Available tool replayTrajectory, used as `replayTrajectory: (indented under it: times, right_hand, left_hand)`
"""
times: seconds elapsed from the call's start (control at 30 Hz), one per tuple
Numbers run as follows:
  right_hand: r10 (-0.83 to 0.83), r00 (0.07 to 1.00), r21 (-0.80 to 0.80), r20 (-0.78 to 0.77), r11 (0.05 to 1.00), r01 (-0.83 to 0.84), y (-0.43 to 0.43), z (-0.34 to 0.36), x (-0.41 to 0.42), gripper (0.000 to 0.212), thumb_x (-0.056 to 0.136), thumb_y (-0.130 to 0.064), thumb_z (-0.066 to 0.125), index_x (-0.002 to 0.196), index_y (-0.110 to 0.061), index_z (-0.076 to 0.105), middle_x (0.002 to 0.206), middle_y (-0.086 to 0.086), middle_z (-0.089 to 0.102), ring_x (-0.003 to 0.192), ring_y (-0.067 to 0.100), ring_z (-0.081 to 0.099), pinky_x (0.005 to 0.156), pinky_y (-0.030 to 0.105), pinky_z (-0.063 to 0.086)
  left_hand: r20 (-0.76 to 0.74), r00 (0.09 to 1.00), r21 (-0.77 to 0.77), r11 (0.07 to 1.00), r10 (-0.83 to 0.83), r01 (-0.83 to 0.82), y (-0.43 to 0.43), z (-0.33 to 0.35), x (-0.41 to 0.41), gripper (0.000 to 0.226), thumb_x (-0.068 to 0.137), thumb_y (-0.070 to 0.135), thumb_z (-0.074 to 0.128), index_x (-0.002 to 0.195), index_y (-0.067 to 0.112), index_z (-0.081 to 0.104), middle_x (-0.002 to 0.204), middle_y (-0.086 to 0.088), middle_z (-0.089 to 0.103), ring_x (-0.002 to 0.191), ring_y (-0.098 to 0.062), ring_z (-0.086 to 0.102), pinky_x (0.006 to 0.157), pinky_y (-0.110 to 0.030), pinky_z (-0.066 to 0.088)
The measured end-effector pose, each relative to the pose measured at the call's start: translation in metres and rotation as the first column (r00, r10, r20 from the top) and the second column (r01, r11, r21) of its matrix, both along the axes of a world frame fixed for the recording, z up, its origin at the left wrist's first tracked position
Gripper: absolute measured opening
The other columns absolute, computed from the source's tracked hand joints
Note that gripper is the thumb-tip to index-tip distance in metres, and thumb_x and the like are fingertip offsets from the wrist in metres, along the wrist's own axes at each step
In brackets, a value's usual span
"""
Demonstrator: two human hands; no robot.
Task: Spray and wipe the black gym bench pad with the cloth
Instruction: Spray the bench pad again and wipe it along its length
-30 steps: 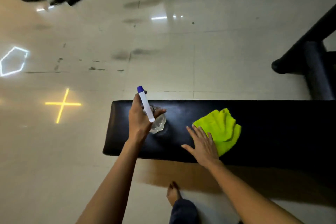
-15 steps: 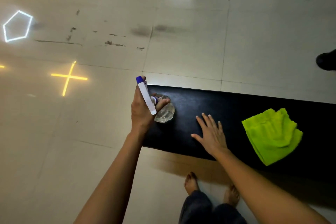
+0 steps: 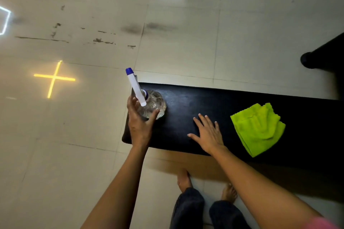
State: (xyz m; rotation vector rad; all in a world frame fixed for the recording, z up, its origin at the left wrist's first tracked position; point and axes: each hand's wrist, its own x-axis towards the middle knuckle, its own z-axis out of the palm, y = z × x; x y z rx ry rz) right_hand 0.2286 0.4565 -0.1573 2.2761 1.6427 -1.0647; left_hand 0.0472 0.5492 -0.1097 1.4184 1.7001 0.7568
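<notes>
The black bench pad [image 3: 214, 106] runs from the centre to the right edge. A clear spray bottle [image 3: 154, 105] with a white and blue spray head stands upright on the pad's left end. My left hand [image 3: 138, 122] holds the bottle's body, fingers on its left side and thumb on its near side. My right hand [image 3: 207, 133] rests flat on the pad with fingers spread, holding nothing. The folded lime-green cloth [image 3: 257, 128] lies on the pad a short way right of my right hand, apart from it.
Pale floor tiles [image 3: 186, 42] surround the bench. A black equipment foot [image 3: 320, 55] juts in at the right edge. My bare feet [image 3: 184, 180] stand on the floor just in front of the bench. Yellow cross and white hexagon light reflections mark the floor at left.
My left hand slid from the bottle's neck down to its body, with the bottle standing on the pad. My right hand left the cloth a second ago and lies flat beside it.
</notes>
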Motion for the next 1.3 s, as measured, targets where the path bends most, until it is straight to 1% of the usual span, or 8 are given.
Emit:
replayTrajectory:
  times: [0.2, 0.37, 0.57, 0.73, 0.93, 1.13, 1.23, 1.3]
  right_hand:
    - [-0.022, 0.999, 0.057, 0.039, 0.998, 0.02, -0.027, 0.011, 0.039, 0.07, 0.09, -0.051, 0.041, 0.148, -0.022, 0.014, 0.159, -0.001, 0.004, 0.146, 0.018, 0.001, 0.117, 0.043, 0.002]
    - [-0.088, 0.996, 0.161, 0.034, 0.984, 0.081, -0.062, 0.013, 0.099, 0.067, 0.09, -0.048, 0.044, 0.147, -0.023, 0.017, 0.158, -0.002, 0.007, 0.146, 0.017, 0.003, 0.117, 0.041, 0.002]
    - [-0.147, 0.985, 0.23, 0.085, 0.965, 0.125, -0.143, -0.005, 0.22, 0.066, 0.089, -0.044, 0.049, 0.145, -0.019, 0.024, 0.157, 0.002, 0.014, 0.146, 0.021, 0.01, 0.117, 0.045, 0.005]
    - [-0.197, 0.963, 0.207, 0.183, 0.965, 0.159, -0.221, -0.029, 0.334, 0.064, 0.092, -0.049, 0.04, 0.147, -0.022, 0.019, 0.157, 0.003, 0.013, 0.146, 0.023, 0.01, 0.116, 0.047, 0.006]
    - [-0.178, 0.949, 0.179, 0.258, 0.975, 0.134, -0.268, -0.046, 0.413, 0.081, 0.086, -0.064, -0.006, 0.144, -0.019, 0.028, 0.153, 0.009, 0.027, 0.14, 0.03, 0.025, 0.111, 0.054, 0.018]
    - [-0.2, 0.959, 0.229, 0.2, 0.961, 0.152, -0.271, -0.055, 0.42, 0.076, 0.086, -0.063, -0.01, 0.144, -0.022, 0.016, 0.153, 0.004, 0.013, 0.14, 0.025, 0.011, 0.11, 0.051, 0.008]
    - [-0.236, 0.951, 0.3, 0.197, 0.939, 0.171, -0.269, -0.061, 0.427, 0.069, 0.088, -0.062, -0.007, 0.143, -0.024, 0.01, 0.151, 0.0, 0.008, 0.14, 0.023, 0.01, 0.111, 0.051, 0.006]
    - [-0.26, 0.945, 0.311, 0.199, 0.931, 0.19, -0.269, -0.066, 0.436, 0.068, 0.088, -0.062, -0.005, 0.143, -0.025, 0.007, 0.153, 0.001, 0.009, 0.142, 0.025, 0.012, 0.112, 0.052, 0.004]
  left_hand:
    - [-0.068, 0.994, -0.114, 0.989, 0.088, -0.095, -0.073, -0.014, 0.051, 0.079, 0.081, 0.018, 0.07, 0.144, 0.011, 0.023, 0.148, -0.011, 0.033, 0.132, -0.023, 0.037, 0.104, -0.023, 0.027]
    - [-0.028, 0.981, -0.219, 0.959, -0.192, 0.182, -0.126, -0.036, 0.129, 0.053, 0.085, 0.017, 0.066, 0.132, 0.01, 0.044, 0.133, -0.008, 0.052, 0.122, -0.023, 0.05, 0.104, -0.033, 0.038]
    - [-0.169, 0.787, -0.125, 0.805, -0.594, 0.58, -0.17, -0.059, 0.257, 0.03, 0.085, 0.02, 0.064, 0.112, 0.006, 0.062, 0.114, -0.013, 0.063, 0.105, -0.03, 0.059, 0.089, -0.027, 0.038]
    - [-0.548, 0.621, -0.033, 0.756, -0.56, 0.654, -0.206, -0.094, 0.332, 0.052, 0.076, 0.052, 0.049, 0.109, 0.015, 0.066, 0.107, -0.014, 0.066, 0.095, -0.034, 0.061, 0.078, -0.039, 0.051]
    - [-0.541, 0.782, -0.022, 0.935, -0.31, 0.355, -0.202, -0.09, 0.362, 0.018, 0.087, 0.014, 0.058, 0.097, 0.004, 0.07, 0.095, -0.022, 0.061, 0.082, -0.04, 0.059, 0.063, -0.044, 0.045]
    - [-0.45, 0.825, -0.038, 0.931, -0.341, 0.364, -0.239, -0.077, 0.429, 0.022, 0.089, 0.025, 0.058, 0.1, 0.009, 0.069, 0.094, -0.015, 0.061, 0.082, -0.037, 0.059, 0.064, -0.041, 0.04]
    - [-0.427, 0.862, 0.059, 0.942, -0.274, 0.33, -0.239, -0.081, 0.435, 0.037, 0.089, 0.042, 0.052, 0.116, 0.019, 0.064, 0.114, -0.01, 0.062, 0.098, -0.029, 0.059, 0.077, -0.035, 0.044]
    - [-0.493, 0.809, 0.031, 0.922, -0.321, 0.385, -0.234, -0.09, 0.43, 0.057, 0.087, 0.056, 0.036, 0.137, 0.03, 0.043, 0.146, -0.008, 0.04, 0.13, -0.028, 0.039, 0.105, -0.041, 0.03]
